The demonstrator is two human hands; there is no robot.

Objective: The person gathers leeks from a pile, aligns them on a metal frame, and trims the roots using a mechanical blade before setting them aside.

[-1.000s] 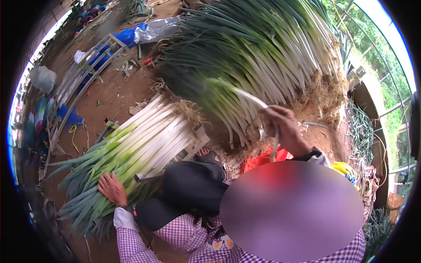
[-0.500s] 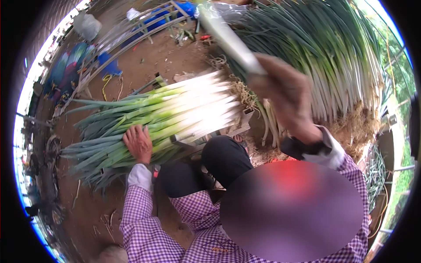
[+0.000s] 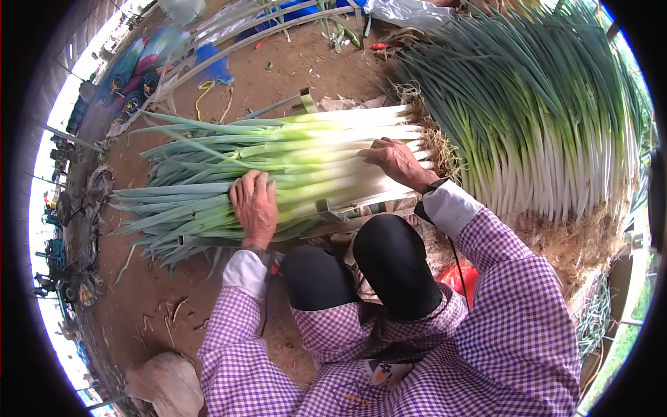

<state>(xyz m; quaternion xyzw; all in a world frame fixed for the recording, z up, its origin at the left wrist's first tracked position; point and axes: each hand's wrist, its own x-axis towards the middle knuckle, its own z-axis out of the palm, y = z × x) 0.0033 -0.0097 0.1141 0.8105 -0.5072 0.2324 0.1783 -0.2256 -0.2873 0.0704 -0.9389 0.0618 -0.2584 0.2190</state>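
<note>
A pile of long green onions (image 3: 299, 149) lies across a low rack in front of my knees, leaves to the left and white stalks with roots to the right. My left hand (image 3: 255, 207) rests on top of the green leaves, fingers a little bent and apart. Over the white stalks near the root end, my right hand (image 3: 399, 163) has its fingers curled down around a stalk; the fingertips are partly hidden. Brown roots (image 3: 439, 142) hang just beyond the right hand.
A large stack of green onions (image 3: 535, 118) stands at the right, roots toward me. A bamboo frame (image 3: 229, 52) is at the back left. A red plastic bag (image 3: 458, 279) lies by my right knee, and a pale sack (image 3: 167, 386) at the lower left.
My right hand has come down and left from the air, where it held a green onion, onto the pile's white stalks. My left hand stays on the leaves. The view has shifted.
</note>
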